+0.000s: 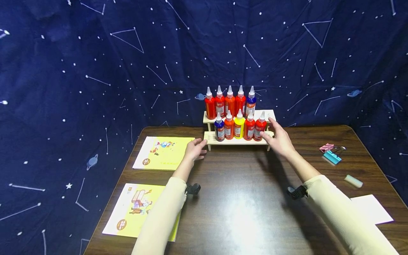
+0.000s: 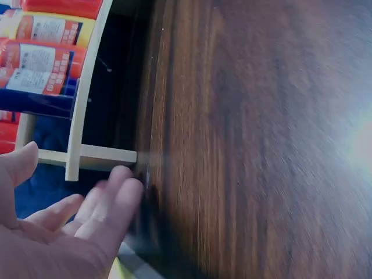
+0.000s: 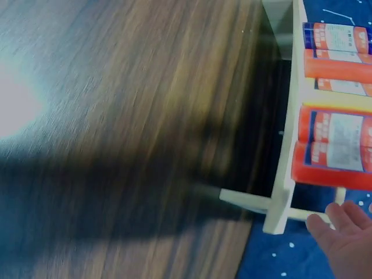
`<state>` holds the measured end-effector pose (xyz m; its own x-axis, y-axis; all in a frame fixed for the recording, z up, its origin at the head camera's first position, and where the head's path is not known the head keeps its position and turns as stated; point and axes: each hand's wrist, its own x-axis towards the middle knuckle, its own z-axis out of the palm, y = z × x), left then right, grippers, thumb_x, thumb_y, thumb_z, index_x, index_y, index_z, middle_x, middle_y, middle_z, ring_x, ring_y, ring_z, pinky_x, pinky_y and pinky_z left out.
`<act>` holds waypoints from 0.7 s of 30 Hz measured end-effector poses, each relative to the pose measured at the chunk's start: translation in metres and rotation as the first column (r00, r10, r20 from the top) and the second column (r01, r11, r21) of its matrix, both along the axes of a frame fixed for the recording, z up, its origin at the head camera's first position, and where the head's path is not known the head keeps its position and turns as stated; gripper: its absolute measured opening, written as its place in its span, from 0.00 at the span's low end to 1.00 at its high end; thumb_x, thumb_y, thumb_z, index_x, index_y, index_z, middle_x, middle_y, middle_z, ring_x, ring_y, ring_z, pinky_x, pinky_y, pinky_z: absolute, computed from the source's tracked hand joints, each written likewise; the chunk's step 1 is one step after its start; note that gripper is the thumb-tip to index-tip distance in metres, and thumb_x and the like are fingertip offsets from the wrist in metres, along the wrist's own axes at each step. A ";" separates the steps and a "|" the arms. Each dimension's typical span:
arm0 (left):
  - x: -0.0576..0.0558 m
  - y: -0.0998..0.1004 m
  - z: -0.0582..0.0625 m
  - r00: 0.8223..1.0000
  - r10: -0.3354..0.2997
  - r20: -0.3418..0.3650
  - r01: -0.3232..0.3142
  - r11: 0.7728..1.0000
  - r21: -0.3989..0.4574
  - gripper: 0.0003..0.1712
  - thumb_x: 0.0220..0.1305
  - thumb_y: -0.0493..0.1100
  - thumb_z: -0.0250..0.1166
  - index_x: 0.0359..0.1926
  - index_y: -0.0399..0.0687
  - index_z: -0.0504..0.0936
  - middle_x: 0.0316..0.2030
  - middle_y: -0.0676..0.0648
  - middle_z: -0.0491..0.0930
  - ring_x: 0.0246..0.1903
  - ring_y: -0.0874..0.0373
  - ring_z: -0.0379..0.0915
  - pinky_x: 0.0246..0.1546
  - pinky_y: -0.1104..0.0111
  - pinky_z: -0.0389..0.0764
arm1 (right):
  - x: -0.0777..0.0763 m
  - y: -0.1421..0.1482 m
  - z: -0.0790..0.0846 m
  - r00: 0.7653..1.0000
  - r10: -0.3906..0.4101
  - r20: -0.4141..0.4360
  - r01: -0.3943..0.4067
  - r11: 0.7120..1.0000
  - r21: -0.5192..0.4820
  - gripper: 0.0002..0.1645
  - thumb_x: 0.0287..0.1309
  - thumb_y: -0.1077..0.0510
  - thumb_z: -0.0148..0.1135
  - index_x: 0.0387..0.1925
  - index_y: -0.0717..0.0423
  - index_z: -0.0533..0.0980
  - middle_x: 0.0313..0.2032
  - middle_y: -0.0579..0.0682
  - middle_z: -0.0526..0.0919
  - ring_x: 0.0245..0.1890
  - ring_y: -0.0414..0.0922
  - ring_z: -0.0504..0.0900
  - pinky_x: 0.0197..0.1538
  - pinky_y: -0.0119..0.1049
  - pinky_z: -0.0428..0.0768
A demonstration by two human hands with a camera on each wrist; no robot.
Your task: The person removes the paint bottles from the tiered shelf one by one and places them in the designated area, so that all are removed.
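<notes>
A two-step wooden rack (image 1: pixel 208 136) stands at the table's back edge with several paint bottles on each step, all with white pointed caps. On the lower step are a dark blue bottle (image 1: pixel 220 131), a yellow bottle (image 1: pixel 239 128) and red ones. The upper step bears red bottles (image 1: pixel 210 107) and a blue bottle (image 1: pixel 250 105) at its right end. My left hand (image 1: pixel 195 150) is at the rack's left end, fingers extended and apart from the wood in the left wrist view. Beside the right end is my right hand (image 1: pixel 279 141), its thumb near the end red bottle (image 1: pixel 259 130); contact cannot be told.
Two yellow-and-white booklets (image 1: pixel 172 152) lie on the left of the table. To the right are a pink binder clip (image 1: pixel 326 147), a blue binder clip (image 1: pixel 332 157), a pale eraser-like block (image 1: pixel 353 181) and white paper (image 1: pixel 371 209). A dark blue star-patterned cloth (image 1: pixel 191 53) hangs behind.
</notes>
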<state>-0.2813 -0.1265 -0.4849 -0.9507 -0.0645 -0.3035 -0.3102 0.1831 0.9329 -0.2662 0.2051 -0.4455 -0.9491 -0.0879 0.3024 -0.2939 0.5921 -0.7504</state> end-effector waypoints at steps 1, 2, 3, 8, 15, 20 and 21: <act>-0.003 0.002 -0.001 1.000 0.022 0.010 -0.022 0.999 0.029 0.33 0.67 0.51 0.60 0.67 0.41 0.65 0.57 0.37 0.76 0.48 0.42 0.79 0.42 0.56 0.83 | -0.002 -0.002 -0.001 1.000 -0.003 0.010 0.004 1.000 -0.024 0.42 0.61 0.58 0.63 0.69 0.69 0.55 0.57 0.71 0.72 0.57 0.66 0.72 0.62 0.57 0.68; -0.005 0.003 -0.002 0.999 0.043 0.011 -0.044 0.998 0.039 0.31 0.67 0.51 0.60 0.66 0.41 0.67 0.55 0.38 0.78 0.47 0.42 0.80 0.40 0.58 0.84 | -0.004 -0.004 -0.001 1.000 -0.007 0.020 0.008 0.999 -0.039 0.41 0.61 0.58 0.63 0.69 0.69 0.55 0.57 0.72 0.72 0.56 0.66 0.73 0.61 0.57 0.69; -0.007 0.005 -0.004 0.998 0.060 0.001 -0.060 0.998 0.035 0.30 0.67 0.50 0.60 0.65 0.41 0.69 0.53 0.39 0.79 0.46 0.42 0.80 0.37 0.60 0.85 | -0.006 -0.007 -0.002 1.000 -0.010 0.028 0.011 0.999 -0.051 0.40 0.61 0.59 0.62 0.68 0.68 0.56 0.58 0.71 0.72 0.56 0.66 0.73 0.61 0.57 0.69; -0.015 0.011 -0.009 0.991 0.122 -0.046 -0.124 0.992 -0.030 0.23 0.65 0.46 0.63 0.59 0.41 0.76 0.45 0.40 0.83 0.37 0.46 0.83 0.29 0.64 0.85 | -0.014 -0.014 -0.004 0.999 -0.027 0.044 0.029 0.998 -0.058 0.37 0.62 0.58 0.61 0.68 0.65 0.59 0.58 0.69 0.72 0.58 0.63 0.72 0.63 0.54 0.67; -0.020 0.011 -0.011 0.989 0.145 -0.005 -0.145 0.989 -0.005 0.21 0.61 0.41 0.67 0.54 0.40 0.79 0.40 0.37 0.84 0.32 0.50 0.84 0.32 0.61 0.85 | -0.015 -0.016 -0.005 0.997 -0.047 0.063 0.050 0.998 -0.036 0.34 0.64 0.58 0.59 0.67 0.64 0.60 0.56 0.69 0.73 0.56 0.63 0.74 0.62 0.55 0.68; -0.025 0.010 -0.009 0.990 0.138 0.002 -0.138 0.990 0.001 0.21 0.59 0.38 0.67 0.53 0.37 0.79 0.36 0.38 0.85 0.24 0.56 0.83 0.30 0.63 0.85 | -0.015 -0.015 -0.008 0.998 -0.040 0.054 0.042 0.998 -0.044 0.32 0.65 0.59 0.57 0.67 0.65 0.60 0.56 0.70 0.73 0.56 0.64 0.74 0.62 0.55 0.69; -0.026 0.010 -0.009 0.990 0.139 0.009 -0.139 0.990 0.008 0.21 0.59 0.38 0.67 0.53 0.36 0.78 0.35 0.38 0.85 0.22 0.58 0.82 0.29 0.63 0.85 | -0.016 -0.015 -0.008 0.998 -0.040 0.052 0.042 0.998 -0.046 0.31 0.66 0.59 0.57 0.66 0.65 0.60 0.56 0.70 0.73 0.56 0.64 0.74 0.61 0.55 0.69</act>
